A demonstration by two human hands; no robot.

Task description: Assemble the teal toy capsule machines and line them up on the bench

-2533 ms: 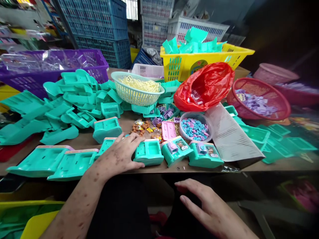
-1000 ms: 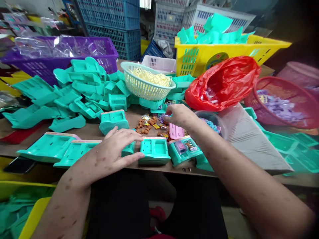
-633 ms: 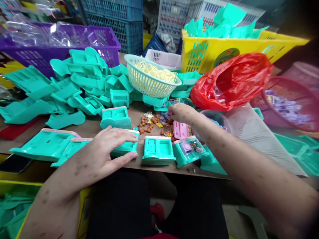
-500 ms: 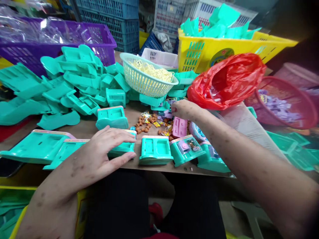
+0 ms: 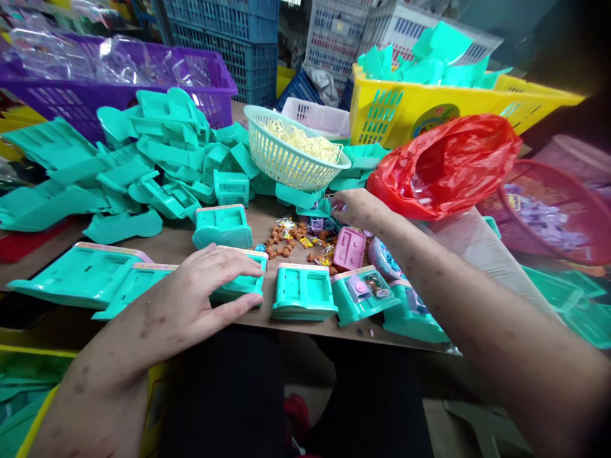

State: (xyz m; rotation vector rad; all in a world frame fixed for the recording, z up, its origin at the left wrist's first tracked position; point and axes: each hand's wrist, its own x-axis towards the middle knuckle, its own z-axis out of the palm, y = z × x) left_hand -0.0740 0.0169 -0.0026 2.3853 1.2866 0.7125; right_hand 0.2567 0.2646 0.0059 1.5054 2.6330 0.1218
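My left hand [image 5: 210, 286] rests over a teal plastic toy casing [image 5: 244, 280] at the table's front edge, thumb and fingers spread apart across it. My right hand [image 5: 357, 208] reaches over small purple parts [image 5: 317, 224], its fingertips bent down and close together; what they pinch, if anything, is hidden. Between my hands stands another teal casing [image 5: 304, 289] with two recesses. Right of it, a filled casing [image 5: 365, 292] holds a purple piece and a brown figure under clear plastic. A pink tray part [image 5: 349, 249] lies below my right hand, beside small brown figures [image 5: 279, 238].
A pile of teal parts [image 5: 157, 152] covers the back left. Behind my right hand stand a pale green basket [image 5: 286, 156] of cream pieces, a red plastic bag [image 5: 458, 165] and a yellow crate [image 5: 458, 98]. A red basket [image 5: 496, 203] holds purple parts at right.
The view has shifted slightly, so the table's things appear further right. My right hand has moved a little over the purple parts; my left hand stays over the same casing.
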